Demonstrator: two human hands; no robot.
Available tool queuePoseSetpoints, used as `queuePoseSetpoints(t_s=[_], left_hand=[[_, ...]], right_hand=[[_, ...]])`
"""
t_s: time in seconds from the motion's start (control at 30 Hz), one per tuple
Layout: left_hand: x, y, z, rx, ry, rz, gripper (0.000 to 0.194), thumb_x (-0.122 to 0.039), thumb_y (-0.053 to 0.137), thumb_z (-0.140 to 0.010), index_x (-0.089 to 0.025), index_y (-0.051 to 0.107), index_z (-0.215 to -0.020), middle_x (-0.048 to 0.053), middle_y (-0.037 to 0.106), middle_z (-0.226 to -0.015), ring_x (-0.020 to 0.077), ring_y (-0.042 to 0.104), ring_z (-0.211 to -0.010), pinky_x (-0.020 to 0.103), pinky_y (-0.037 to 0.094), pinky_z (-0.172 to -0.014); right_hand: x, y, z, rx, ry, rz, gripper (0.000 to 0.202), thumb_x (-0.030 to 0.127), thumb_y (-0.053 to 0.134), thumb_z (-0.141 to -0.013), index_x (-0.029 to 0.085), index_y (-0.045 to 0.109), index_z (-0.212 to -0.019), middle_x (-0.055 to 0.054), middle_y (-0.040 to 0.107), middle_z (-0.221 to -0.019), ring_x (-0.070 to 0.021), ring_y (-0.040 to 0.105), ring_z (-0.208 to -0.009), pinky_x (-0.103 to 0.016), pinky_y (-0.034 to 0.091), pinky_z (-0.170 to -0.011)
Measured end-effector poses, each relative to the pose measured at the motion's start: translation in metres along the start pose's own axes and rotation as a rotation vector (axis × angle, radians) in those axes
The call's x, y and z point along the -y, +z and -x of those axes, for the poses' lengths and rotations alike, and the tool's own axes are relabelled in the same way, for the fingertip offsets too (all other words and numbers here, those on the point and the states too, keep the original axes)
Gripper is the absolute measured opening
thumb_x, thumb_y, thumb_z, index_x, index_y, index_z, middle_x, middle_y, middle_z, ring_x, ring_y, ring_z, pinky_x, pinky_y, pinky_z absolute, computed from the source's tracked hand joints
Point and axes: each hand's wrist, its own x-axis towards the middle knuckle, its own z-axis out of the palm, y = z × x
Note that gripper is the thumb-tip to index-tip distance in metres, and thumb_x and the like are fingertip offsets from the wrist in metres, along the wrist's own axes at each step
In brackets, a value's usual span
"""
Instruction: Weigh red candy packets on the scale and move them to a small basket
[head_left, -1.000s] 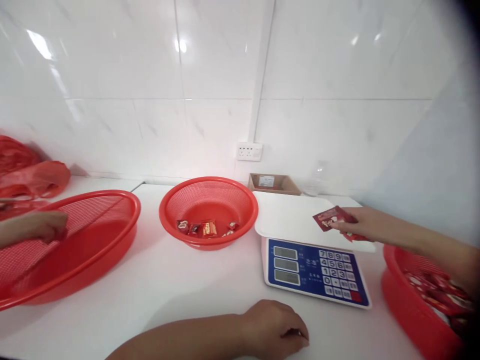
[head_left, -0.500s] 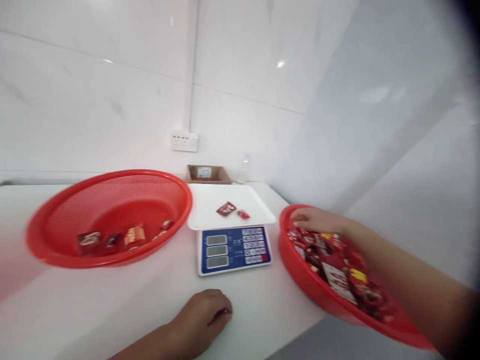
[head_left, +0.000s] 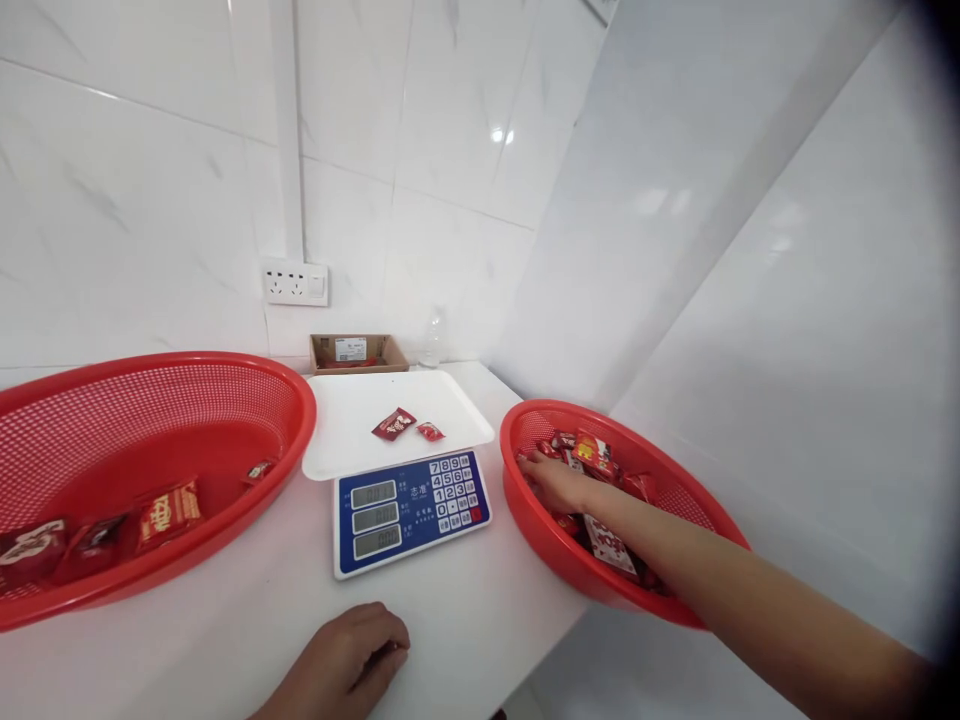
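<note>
My right hand (head_left: 555,482) reaches into the right red basket (head_left: 540,560), its fingertips down among red candy packets (head_left: 611,545) and partly hidden. What it grips, if anything, does not show. My left hand (head_left: 360,655) rests on the white table (head_left: 465,610) in front of the scale, its fingers curled with nothing visible in them. On the white pan (head_left: 345,430) of the blue-faced scale (head_left: 411,510) lie a flat dark red packet (head_left: 394,424) and a small red wrapped candy (head_left: 430,431).
A second red basket (head_left: 292,460) on the left holds several packets (head_left: 169,512). Behind the scale stand a small cardboard box (head_left: 390,354) and a clear bottle (head_left: 433,338), near the tiled wall with a socket (head_left: 296,284).
The view has turned to the right, so the scale and baskets appear further left. My right hand has moved lower and nearer among the packets. My left hand still rests on the table.
</note>
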Motion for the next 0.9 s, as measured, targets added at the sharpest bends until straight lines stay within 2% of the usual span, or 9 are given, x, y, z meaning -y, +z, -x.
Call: queuePoseSetpoints(t_s=[0.13,0.27,0.37,0.5,0.57,0.67,0.77,0.9], left_hand=[[0.001,0.0,-0.002,0.015,0.018,-0.002,0.019,-0.026,0.039,-0.086,-0.022,0.057,-0.082,0.0,0.062,-0.081,0.014,0.057,-0.075,0.019,0.043,-0.067],[0.003,0.002,-0.002,-0.003,0.017,0.009,0.019,-0.027,0.039,-0.086,-0.022,0.057,-0.083,0.0,0.062,-0.082,0.0137,0.058,-0.076,0.019,0.043,-0.067],[0.004,0.002,-0.001,0.0,0.021,0.007,0.018,-0.026,0.04,-0.085,-0.022,0.057,-0.083,0.0,0.062,-0.082,0.0135,0.058,-0.076,0.019,0.043,-0.067],[0.004,0.002,-0.001,-0.015,0.024,0.006,0.018,-0.025,0.04,-0.085,-0.021,0.057,-0.082,0.0,0.062,-0.081,0.0136,0.058,-0.075,0.019,0.043,-0.067],[0.003,0.002,-0.001,-0.027,0.027,0.001,0.018,-0.024,0.04,-0.085,-0.021,0.057,-0.082,0.001,0.062,-0.08,0.0136,0.058,-0.074,0.019,0.043,-0.066],[0.0,0.001,-0.001,-0.042,0.03,-0.003,0.017,-0.021,0.041,-0.083,-0.02,0.058,-0.081,0.001,0.062,-0.079,0.0135,0.058,-0.073,0.019,0.043,-0.066],[-0.005,-0.001,0.001,-0.048,0.03,0.002,0.017,-0.017,0.043,-0.081,-0.02,0.06,-0.081,0.001,0.063,-0.079,0.0133,0.058,-0.074,0.019,0.043,-0.067],[-0.01,-0.004,0.003,-0.057,0.019,-0.018,0.018,-0.015,0.044,-0.08,-0.02,0.061,-0.083,0.001,0.063,-0.08,0.0132,0.057,-0.074,0.019,0.043,-0.066]], right_hand=[[-0.013,-0.017,0.006,-0.093,0.032,-0.12,0.018,0.014,0.051,-0.071,0.019,0.059,-0.086,-0.005,0.063,-0.09,-0.0176,0.058,-0.082,-0.027,0.043,-0.074],[-0.032,-0.032,0.013,-0.163,0.136,-0.278,0.015,0.026,0.047,-0.078,0.019,0.054,-0.089,-0.002,0.062,-0.076,-0.0133,0.058,-0.064,-0.023,0.046,-0.055],[-0.044,-0.04,0.015,-0.213,0.213,-0.374,0.014,0.032,0.049,-0.077,0.019,0.052,-0.082,0.001,0.06,-0.065,-0.011,0.056,-0.055,-0.019,0.043,-0.044],[-0.049,-0.053,0.014,-0.328,0.274,-0.425,0.009,0.028,0.054,-0.073,0.019,0.052,-0.073,0.003,0.056,-0.055,-0.0101,0.053,-0.048,-0.02,0.042,-0.044],[-0.044,-0.06,0.012,-0.388,0.282,-0.458,0.007,0.023,0.052,-0.073,0.019,0.053,-0.079,0.002,0.06,-0.062,-0.0105,0.056,-0.053,-0.021,0.045,-0.05],[-0.026,-0.072,0.007,-0.435,0.271,-0.54,0.021,0.018,0.046,-0.076,0.019,0.052,-0.096,0.0,0.065,-0.074,-0.0116,0.061,-0.061,-0.021,0.048,-0.057],[0.002,-0.08,-0.004,-0.415,0.201,-0.625,0.033,0.02,0.051,-0.075,0.019,0.049,-0.108,-0.002,0.066,-0.081,-0.0133,0.063,-0.064,-0.023,0.051,-0.06],[0.045,-0.085,-0.022,-0.347,0.013,-0.729,0.043,0.023,0.053,-0.076,0.02,0.045,-0.118,-0.006,0.063,-0.101,-0.0149,0.063,-0.081,-0.025,0.052,-0.073]])
